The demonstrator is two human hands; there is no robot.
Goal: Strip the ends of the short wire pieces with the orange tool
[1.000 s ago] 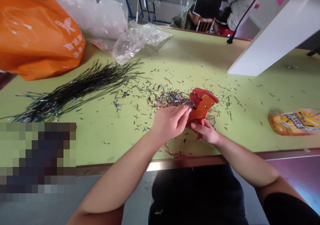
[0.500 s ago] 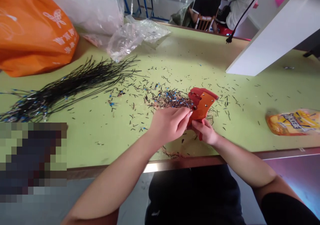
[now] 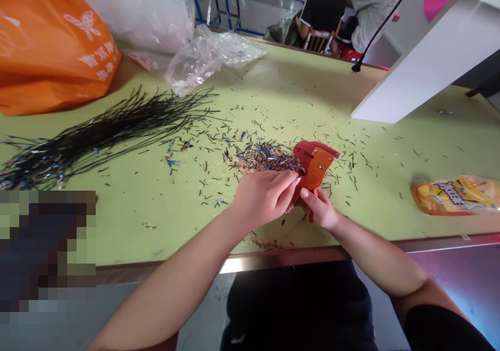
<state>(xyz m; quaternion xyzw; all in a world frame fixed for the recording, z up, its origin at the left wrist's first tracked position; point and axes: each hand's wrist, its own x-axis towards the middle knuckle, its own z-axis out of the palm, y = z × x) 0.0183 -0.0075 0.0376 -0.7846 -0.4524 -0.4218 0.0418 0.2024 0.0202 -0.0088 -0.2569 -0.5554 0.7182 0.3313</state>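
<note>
In the head view, my right hand [image 3: 322, 209] is wrapped round the handles of a red and orange wire stripper [image 3: 321, 164], held above the table with its head tilted up. Close against the stripper's left side, my left hand [image 3: 265, 197] has its thumb and fingers pinched together at the jaw. Whatever sits in that pinch is hidden. Just behind the hands lies a pile of short black wire offcuts and blue bits [image 3: 269, 154]. A bundle of long black wires [image 3: 117, 124] with blue and metal ends stretches across the table's left side.
An orange bag [image 3: 58, 54] and clear plastic bags [image 3: 214, 54] are at the back left. To the right lie a yellow snack packet [image 3: 457, 195] and a white upright panel [image 3: 414, 70]. A black plug [image 3: 356, 67] hangs near the back edge. Another person [image 3: 375, 12] sits beyond.
My view has shifted slightly. Both hands and the wire stripper keep nearly the same pose, with the left pinch still at the jaw.
</note>
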